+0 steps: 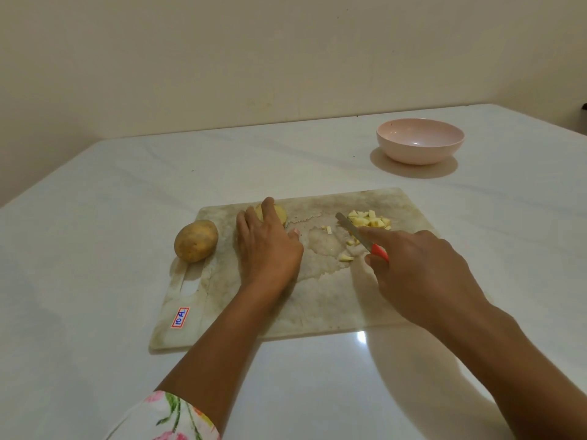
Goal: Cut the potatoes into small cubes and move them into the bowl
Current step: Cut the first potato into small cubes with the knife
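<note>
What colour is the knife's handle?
Red-orange. The head view shows the knife handle poking out of the right hand, above the cutting board.

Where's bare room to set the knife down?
Bare: the far right corner of the cutting board beyond the cube pile, and the table between board and bowl. Crowded: mid-board, with left hand on potato half, right hand, knife, stray cubes.
</note>
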